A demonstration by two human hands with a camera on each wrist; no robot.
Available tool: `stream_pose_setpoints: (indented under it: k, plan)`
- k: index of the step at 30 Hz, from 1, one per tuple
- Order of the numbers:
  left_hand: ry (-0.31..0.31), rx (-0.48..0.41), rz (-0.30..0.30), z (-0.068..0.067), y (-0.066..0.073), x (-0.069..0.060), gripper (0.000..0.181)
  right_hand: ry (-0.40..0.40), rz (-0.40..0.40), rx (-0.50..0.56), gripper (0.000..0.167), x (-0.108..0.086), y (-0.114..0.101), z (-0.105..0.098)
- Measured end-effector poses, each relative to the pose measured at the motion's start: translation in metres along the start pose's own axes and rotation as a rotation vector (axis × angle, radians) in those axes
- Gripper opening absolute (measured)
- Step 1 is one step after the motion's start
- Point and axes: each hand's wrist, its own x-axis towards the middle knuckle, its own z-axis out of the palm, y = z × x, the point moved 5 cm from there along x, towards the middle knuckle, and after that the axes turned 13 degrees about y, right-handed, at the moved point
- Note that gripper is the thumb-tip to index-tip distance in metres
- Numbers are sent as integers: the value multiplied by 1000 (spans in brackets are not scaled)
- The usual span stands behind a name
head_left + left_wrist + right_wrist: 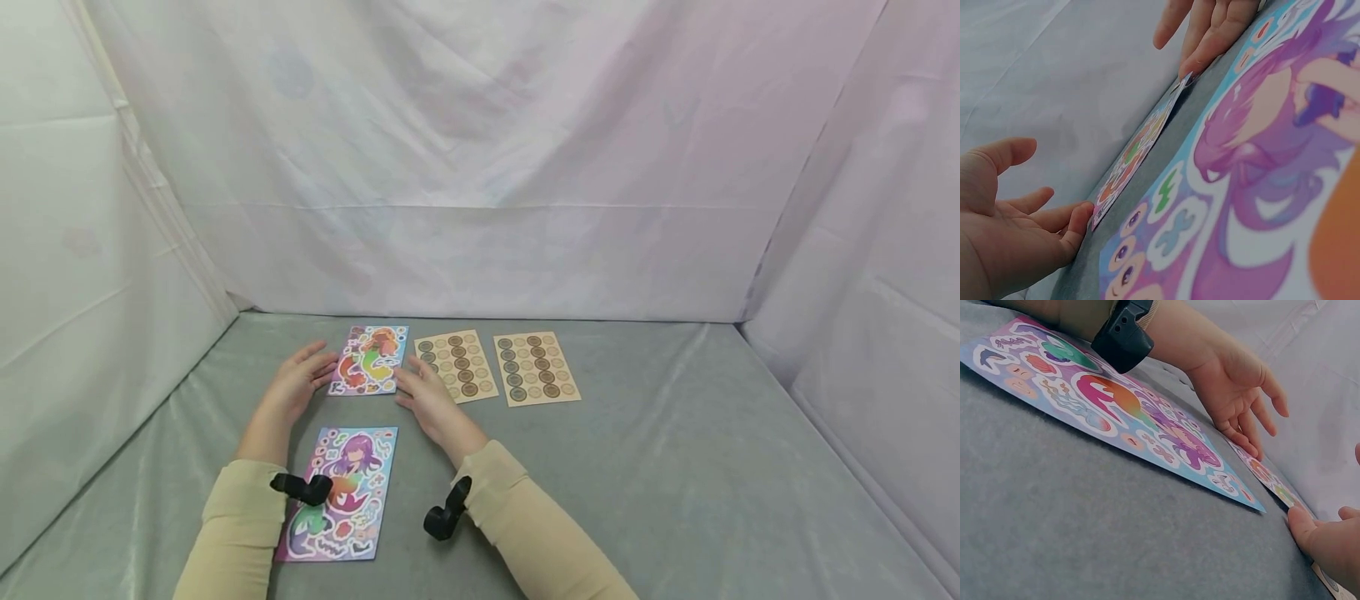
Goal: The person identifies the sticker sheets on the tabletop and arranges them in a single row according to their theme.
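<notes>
A sticker sheet with an orange-haired mermaid (371,360) lies toward the back of the table, between the two hands. My left hand (294,390) touches its left edge with loosely extended fingers; in the left wrist view this hand (1016,234) has its fingertips at the sheet's corner. At the opposite edge is my right hand (437,407), its thumb against the side and its fingers spread. The right wrist view shows this right hand (1335,544) partly cut off by the frame. Nearer, a larger purple-haired mermaid sticker sheet (351,467) lies flat, partly below the left forearm.
Two tan sheets of round stickers, one beside the right hand (463,367) and another farther right (536,368), lie on the grey cloth (675,467). White curtains (480,250) close off the back and sides. Black cameras (447,510) are strapped to both wrists.
</notes>
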Motion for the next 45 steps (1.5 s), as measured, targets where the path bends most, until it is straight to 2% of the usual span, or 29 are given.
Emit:
stream_pose_setpoints:
  k: [13, 30, 37, 45]
  plan:
    - [7, -36, 4, -3, 1, -1, 62, 10, 12, 21, 64, 0, 1, -1]
    - [0, -31, -12, -4, -1, -1, 58, 28, 25, 19, 62, 2, 1, -3]
    - [-22, 2, 55, -6, 0, -2, 58, 8, -8, 2, 59, -1, 1, -4]
    - [27, 89, 92, -8, -3, 0, 56, 51, -20, -40, 61, 2, 1, -5]
